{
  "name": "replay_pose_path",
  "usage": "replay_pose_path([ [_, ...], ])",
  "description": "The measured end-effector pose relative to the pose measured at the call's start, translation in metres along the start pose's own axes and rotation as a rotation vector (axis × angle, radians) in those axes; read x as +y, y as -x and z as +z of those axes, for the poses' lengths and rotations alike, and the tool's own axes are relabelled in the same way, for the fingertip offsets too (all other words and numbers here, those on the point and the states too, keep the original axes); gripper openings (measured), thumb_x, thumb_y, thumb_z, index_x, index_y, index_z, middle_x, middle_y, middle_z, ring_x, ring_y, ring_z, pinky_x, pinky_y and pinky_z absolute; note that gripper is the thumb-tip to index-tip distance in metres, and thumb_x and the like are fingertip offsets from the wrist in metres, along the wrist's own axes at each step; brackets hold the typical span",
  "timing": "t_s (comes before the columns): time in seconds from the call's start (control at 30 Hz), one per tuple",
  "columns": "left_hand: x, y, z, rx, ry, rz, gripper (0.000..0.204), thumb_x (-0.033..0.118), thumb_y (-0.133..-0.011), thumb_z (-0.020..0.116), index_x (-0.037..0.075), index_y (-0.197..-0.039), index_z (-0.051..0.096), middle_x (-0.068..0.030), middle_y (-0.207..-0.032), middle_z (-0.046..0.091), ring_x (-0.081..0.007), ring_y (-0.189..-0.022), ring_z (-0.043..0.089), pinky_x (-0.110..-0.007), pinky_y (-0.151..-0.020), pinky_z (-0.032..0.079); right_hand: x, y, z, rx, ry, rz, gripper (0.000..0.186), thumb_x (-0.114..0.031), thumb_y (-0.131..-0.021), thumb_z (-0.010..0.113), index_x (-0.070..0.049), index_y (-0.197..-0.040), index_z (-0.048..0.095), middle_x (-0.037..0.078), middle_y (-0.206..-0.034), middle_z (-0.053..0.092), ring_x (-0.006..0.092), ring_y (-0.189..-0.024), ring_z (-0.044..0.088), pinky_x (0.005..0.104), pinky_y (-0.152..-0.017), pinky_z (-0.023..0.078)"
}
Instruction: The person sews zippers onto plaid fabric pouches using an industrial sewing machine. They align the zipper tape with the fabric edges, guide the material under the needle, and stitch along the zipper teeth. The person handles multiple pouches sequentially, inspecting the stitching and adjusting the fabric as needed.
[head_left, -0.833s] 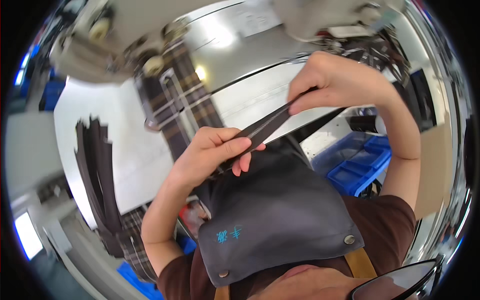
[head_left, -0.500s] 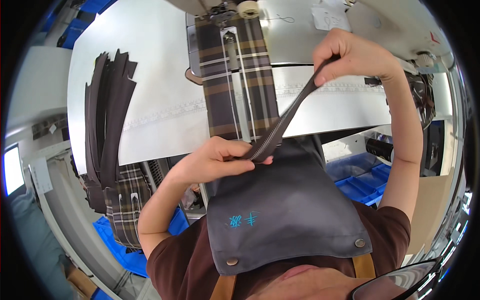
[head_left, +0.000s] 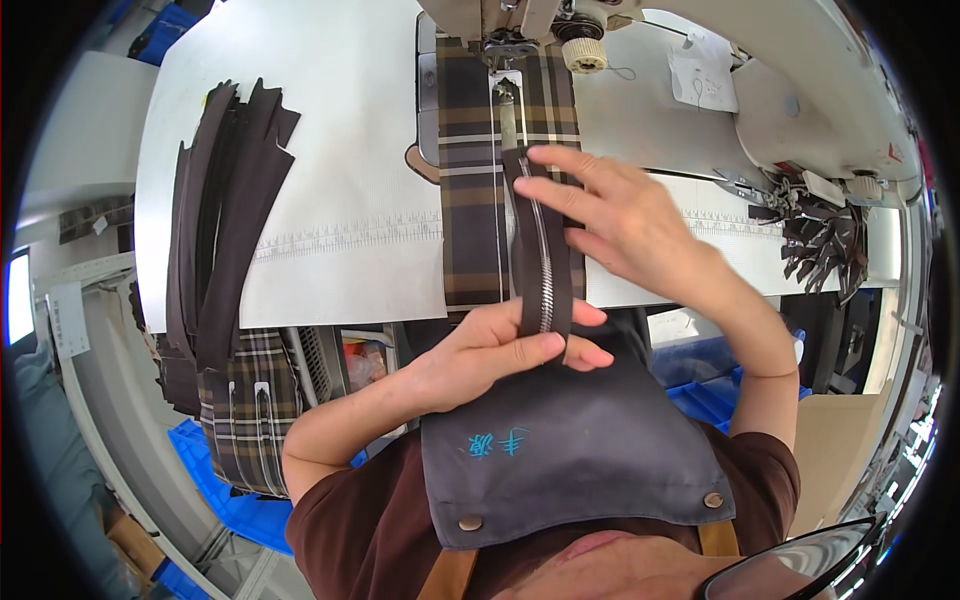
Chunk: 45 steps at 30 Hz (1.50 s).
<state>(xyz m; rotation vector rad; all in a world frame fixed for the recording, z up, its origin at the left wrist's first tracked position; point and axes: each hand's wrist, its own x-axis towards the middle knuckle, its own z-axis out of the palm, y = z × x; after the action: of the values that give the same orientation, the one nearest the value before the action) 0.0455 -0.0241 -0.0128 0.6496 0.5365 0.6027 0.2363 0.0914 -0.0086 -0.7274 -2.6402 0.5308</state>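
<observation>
My left hand (head_left: 520, 345) grips the lower end of a dark brown zipper strip (head_left: 555, 290) with silvery teeth, which runs upright over a plaid fabric piece (head_left: 470, 240). My right hand (head_left: 610, 220) has its index and middle fingers stretched out and apart, their tips touching the strip's upper part; its thumb is partly behind it. The plaid piece has a long slot with white edges and lies under the sewing machine's presser foot (head_left: 505, 50), on a pale worktable (head_left: 350, 170) with a ruler band.
Dark zipper strips (head_left: 240, 200) lie on the table's left, over hanging plaid pieces (head_left: 250, 420) beside a blue bin (head_left: 220, 500). The machine body (head_left: 820, 90) fills the back right, with bunched dark scraps (head_left: 825, 250) below it. A blue tray (head_left: 690, 400) sits under the table's right side.
The zipper strip has swung from diagonal to upright over the plaid slot. My right hand has moved leftward, its pinch loosened into stretched fingers. The view has levelled onto the table.
</observation>
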Motion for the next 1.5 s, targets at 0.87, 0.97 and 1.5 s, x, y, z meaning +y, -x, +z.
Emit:
replay_pose_path([
  [0.87,0.068,-0.059,-0.112,0.618,-2.019,0.724,0.02,0.008,-0.082,0.063,0.006,-0.102,0.063,-0.0013,-0.114,0.059,-0.023,-0.1,0.058,-0.051,-0.101,0.035,0.056,-0.052,0.04,0.414,-0.033,-0.117,0.02,0.0,-0.076,0.066,-0.004,-0.096,0.064,0.008,-0.095,0.068,0.0251,-0.077,0.066,0.0326,-0.065,0.054],
  [0.97,0.067,-0.062,-0.112,0.65,-1.952,0.768,0.02,0.006,-0.081,0.062,0.007,-0.101,0.063,-0.001,-0.11,0.058,-0.0222,-0.099,0.058,-0.053,-0.102,0.033,0.058,-0.051,0.044,0.409,-0.026,-0.131,0.021,-0.001,-0.074,0.067,-0.004,-0.095,0.063,0.007,-0.092,0.068,0.0251,-0.076,0.066,0.0329,-0.063,0.054],
  [1.5,0.062,-0.063,-0.116,0.681,-1.99,0.748,0.034,0.005,-0.078,0.062,0.01,-0.111,0.065,0.0035,-0.122,0.061,-0.0166,-0.103,0.058,-0.058,-0.105,0.025,0.061,-0.05,0.047,0.409,0.25,-0.17,0.024,-0.005,-0.069,0.067,-0.004,-0.093,0.066,0.005,-0.1,0.069,0.021,-0.079,0.064,0.0309,-0.065,0.054],
])
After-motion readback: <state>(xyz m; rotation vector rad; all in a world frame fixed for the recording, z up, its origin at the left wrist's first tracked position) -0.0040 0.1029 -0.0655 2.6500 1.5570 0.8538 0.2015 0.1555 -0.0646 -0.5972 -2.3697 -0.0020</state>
